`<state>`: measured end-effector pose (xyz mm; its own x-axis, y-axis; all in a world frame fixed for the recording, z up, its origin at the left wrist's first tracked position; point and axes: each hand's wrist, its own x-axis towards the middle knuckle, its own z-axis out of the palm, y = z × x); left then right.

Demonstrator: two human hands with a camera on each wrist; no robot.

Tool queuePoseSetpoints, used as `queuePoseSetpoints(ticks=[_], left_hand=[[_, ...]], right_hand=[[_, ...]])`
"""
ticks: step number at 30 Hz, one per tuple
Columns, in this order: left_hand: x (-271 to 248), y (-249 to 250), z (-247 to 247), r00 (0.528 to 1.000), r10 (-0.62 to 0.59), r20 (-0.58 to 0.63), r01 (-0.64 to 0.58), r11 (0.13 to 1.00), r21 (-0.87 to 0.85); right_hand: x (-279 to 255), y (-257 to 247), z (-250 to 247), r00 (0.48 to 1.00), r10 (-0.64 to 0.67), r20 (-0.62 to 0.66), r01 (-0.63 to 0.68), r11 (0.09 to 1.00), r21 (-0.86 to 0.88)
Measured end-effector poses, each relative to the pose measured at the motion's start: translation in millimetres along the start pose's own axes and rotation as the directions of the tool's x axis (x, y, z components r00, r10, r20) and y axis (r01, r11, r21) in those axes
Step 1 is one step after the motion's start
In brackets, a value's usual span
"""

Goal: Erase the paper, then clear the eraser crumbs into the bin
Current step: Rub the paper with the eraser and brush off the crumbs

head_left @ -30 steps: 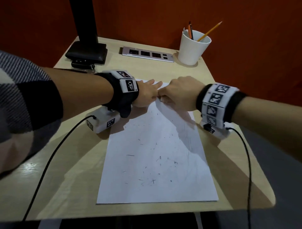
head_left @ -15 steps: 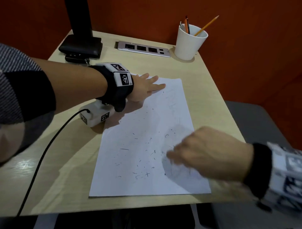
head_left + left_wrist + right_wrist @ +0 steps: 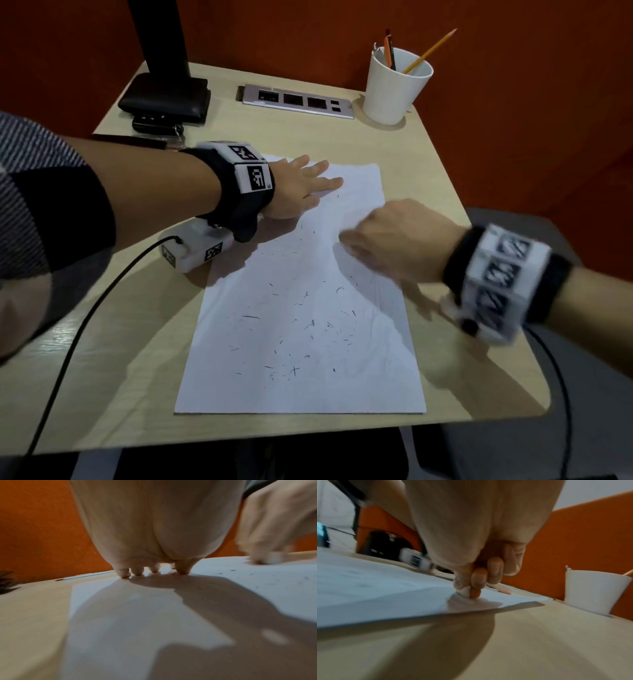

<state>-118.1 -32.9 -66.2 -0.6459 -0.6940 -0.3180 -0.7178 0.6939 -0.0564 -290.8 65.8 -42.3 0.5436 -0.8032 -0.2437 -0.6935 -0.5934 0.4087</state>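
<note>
Right wrist view shows the right hand (image 3: 476, 574) pinching the eraser (image 3: 464, 591) on the paper (image 3: 308, 308), pinned only at its far corner by the flat left hand (image 3: 294, 188), so hard strokes may buckle it or scatter crumbs (image 3: 308, 325) off the tabletop (image 3: 120, 359).

Head view: from above and behind both forearms, facing forward and down across the whole worktop (image 3: 428, 192) toward the orange wall; takes in the full paper sheet (image 3: 301, 342). Left wrist view: very close, low over the sheet (image 3: 257, 581), looking along the left hand (image 3: 154, 527) toward the wall. Right wrist view: equally low and close, looking along the right hand (image 3: 479, 534) across the sheet's edge (image 3: 385, 595). All three share the sheet; the left wrist view also catches the right hand (image 3: 274, 527), and the right wrist and head views share the white cup (image 3: 594, 591).
</note>
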Motion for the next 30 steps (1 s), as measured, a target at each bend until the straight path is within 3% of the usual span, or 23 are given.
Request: queuePoseSetpoints(ticks=[3, 6, 8, 12, 19, 22, 26, 30], left_hand=[[0, 1, -2, 1.0, -0.007, 0.021, 0.007, 1.0, 0.023], [1, -1, -7, 1.0, -0.012, 0.025, 0.011, 0.999, 0.054], [2, -1, -9, 0.999, -0.015, 0.031, 0.013, 0.997, 0.075], [2, 3, -11, 0.999, -0.033, 0.035, 0.029, 0.995, 0.092], [6, 20, -26, 0.999, 0.019, 0.042, -0.027, 0.981, 0.191], [5, 29, -14, 1.0, -0.028, -0.003, 0.028, 0.985, 0.173], [7, 27, -6, 0.995, -0.095, 0.002, 0.094, 0.992, 0.089], [6, 30, -9, 0.993, -0.118, 0.02, 0.116, 0.99, 0.084]], right_hand=[[-50, -34, 0, 0.992, -0.125, -0.009, 0.125, 0.989, 0.074], [-73, -34, -1, 0.981, -0.182, 0.073, 0.171, 0.976, 0.138], [-58, -17, -13, 0.987, -0.119, 0.105, 0.111, 0.991, 0.078], [7, 27, -23, 0.997, 0.076, -0.002, -0.076, 0.995, -0.061], [34, 39, -3, 1.0, 0.023, 0.006, -0.023, 0.997, -0.069], [31, 37, -3, 1.0, 0.02, -0.001, -0.02, 0.999, -0.051], [6, 11, -4, 1.0, 0.012, 0.026, -0.013, 1.0, 0.016], [-63, -41, -5, 0.991, -0.133, 0.022, 0.128, 0.98, 0.151]])
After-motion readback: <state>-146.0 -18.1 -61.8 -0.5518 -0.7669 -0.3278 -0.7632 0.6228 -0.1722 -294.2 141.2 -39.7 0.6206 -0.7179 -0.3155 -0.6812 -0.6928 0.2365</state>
